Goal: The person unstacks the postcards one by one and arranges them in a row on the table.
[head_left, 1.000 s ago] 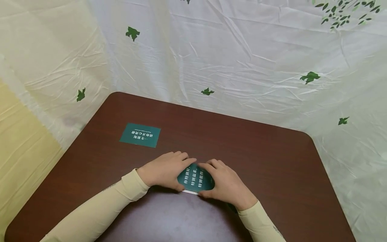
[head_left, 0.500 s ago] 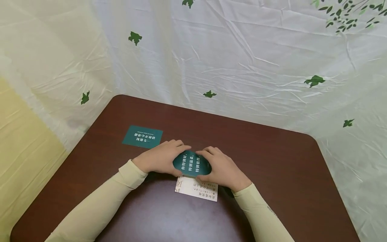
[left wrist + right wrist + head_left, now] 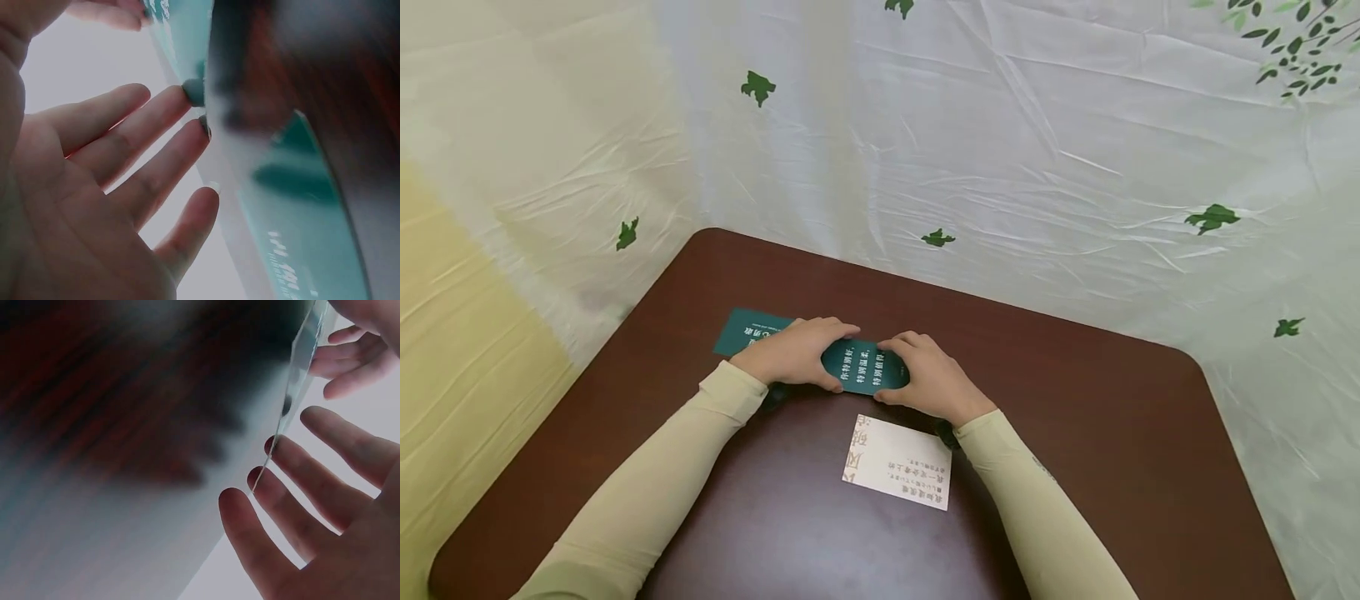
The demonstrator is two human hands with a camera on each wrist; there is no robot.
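Tabletop point(image 3: 1060, 400) runs to its far edge at twelve and on toward three o'clock. Left hand point(image 3: 793, 354) and right hand point(image 3: 936, 379) clasp a green card point(image 3: 868, 367) between them, its long axis nine-to-three, lettering rising toward twelve; a white card point(image 3: 891, 454) lies at five.

Head view downward, wrist views seemingly tilted

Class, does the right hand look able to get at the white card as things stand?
Probably yes: the white card lies close by, almost wholly uncovered, though the right hand must first leave the green card it helps hold.
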